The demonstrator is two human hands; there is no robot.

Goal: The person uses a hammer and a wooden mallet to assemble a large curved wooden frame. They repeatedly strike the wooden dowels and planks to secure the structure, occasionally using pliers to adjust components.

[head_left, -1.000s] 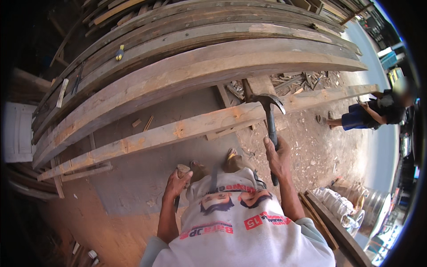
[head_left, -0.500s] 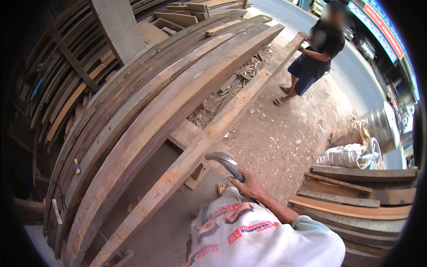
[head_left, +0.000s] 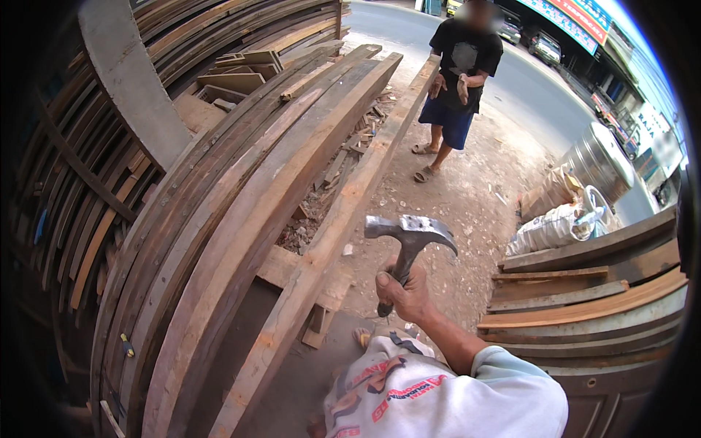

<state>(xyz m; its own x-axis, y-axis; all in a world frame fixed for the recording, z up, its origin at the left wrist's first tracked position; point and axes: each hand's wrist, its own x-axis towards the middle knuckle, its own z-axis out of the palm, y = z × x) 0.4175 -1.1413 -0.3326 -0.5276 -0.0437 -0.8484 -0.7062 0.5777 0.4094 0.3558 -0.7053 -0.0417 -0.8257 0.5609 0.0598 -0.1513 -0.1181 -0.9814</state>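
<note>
My right hand is clenching one hammer; my left, I cannot tell. One drum, interior hidden, is standing by the road's edge.

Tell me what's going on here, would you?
The wearer's right hand grips a claw hammer upright, to the right of a long wooden beam. A co-worker in a dark shirt stands by the beam's far end. More timbers lie on the left. The wearer's left hand is out of view.

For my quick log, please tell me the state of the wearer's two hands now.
Left hand: out of view, cannot be told.
Right hand: closed, holding a claw hammer upright.
</note>
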